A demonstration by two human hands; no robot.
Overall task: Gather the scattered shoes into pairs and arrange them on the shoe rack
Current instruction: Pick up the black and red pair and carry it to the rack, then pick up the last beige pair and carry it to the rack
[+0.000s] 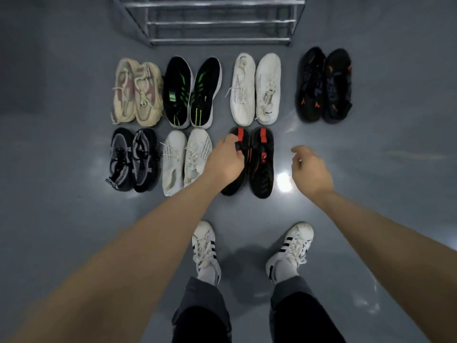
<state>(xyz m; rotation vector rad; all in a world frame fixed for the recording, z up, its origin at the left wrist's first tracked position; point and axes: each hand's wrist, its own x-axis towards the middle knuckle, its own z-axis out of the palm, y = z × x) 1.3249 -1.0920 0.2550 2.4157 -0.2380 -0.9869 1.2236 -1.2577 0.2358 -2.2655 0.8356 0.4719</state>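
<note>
Left hand: left hand is down on the left shoe of the black and red pair, fingers curled at its tongue/collar area. Looks like a pinch, but can't really tell whether the fingertips have actually closed on the shoe or are just touching it.
Right hand: right hand hangs in the air just right of that same pair, fingers loosely curled, nothing in it.
Back row: four pairs on the floor, each pair side by side. Left to right: beige and pink pair, black and green pair, white pair, then the black and orange pair a bit off to the right.
Front row: black and grey knit pair on the left, another white laced pair next to it, then the black and red pair under the left hand.
Shoe rack: metal shoe rack sits at the top of the view just behind the back row, and no shoes show on the bars that are in view.
Person: standing behind the front row in white striped sneakers, white socks and dark pants, both bare forearms reaching forward.
Extras: bright light reflection on the floor between the black and red pair and the right hand.
</note>
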